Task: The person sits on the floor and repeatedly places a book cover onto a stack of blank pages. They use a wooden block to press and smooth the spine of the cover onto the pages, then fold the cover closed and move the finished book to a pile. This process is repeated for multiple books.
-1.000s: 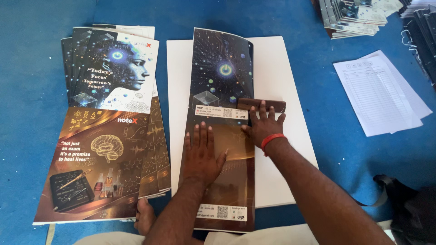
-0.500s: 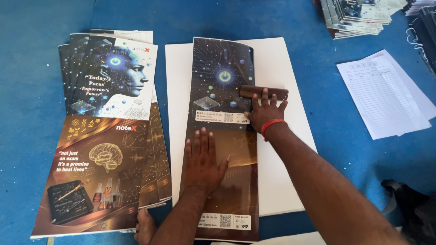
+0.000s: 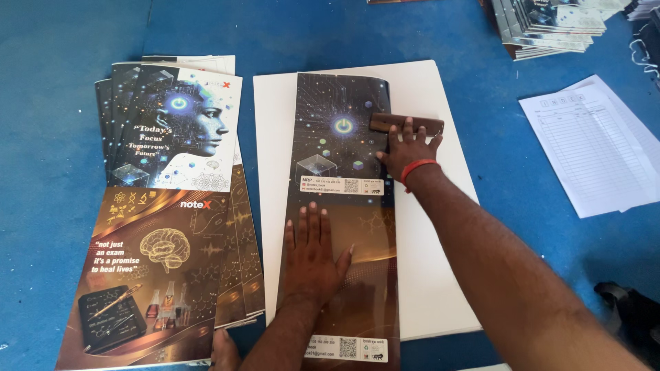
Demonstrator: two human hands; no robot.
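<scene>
A long folded printed cover sheet (image 3: 342, 110), dark with circuit art above and brown below, lies lengthwise on a white board (image 3: 440, 261). My left hand (image 3: 313, 253) rests flat on the sheet's lower half, fingers spread. My right hand (image 3: 407, 150), with a red band at the wrist, presses a small dark brown block (image 3: 405, 124) against the sheet's right folded edge near its upper end.
A fanned stack of unfolded cover sheets (image 3: 165, 206) lies to the left on the blue floor (image 3: 55, 206). A white printed paper form (image 3: 597, 151) lies to the right. A pile of finished booklets (image 3: 550, 24) sits at the far right. A dark object (image 3: 629, 319) shows at bottom right.
My right hand has slid the brown block up along the sheet's right edge, away from me. My left hand stays flat on the lower half.
</scene>
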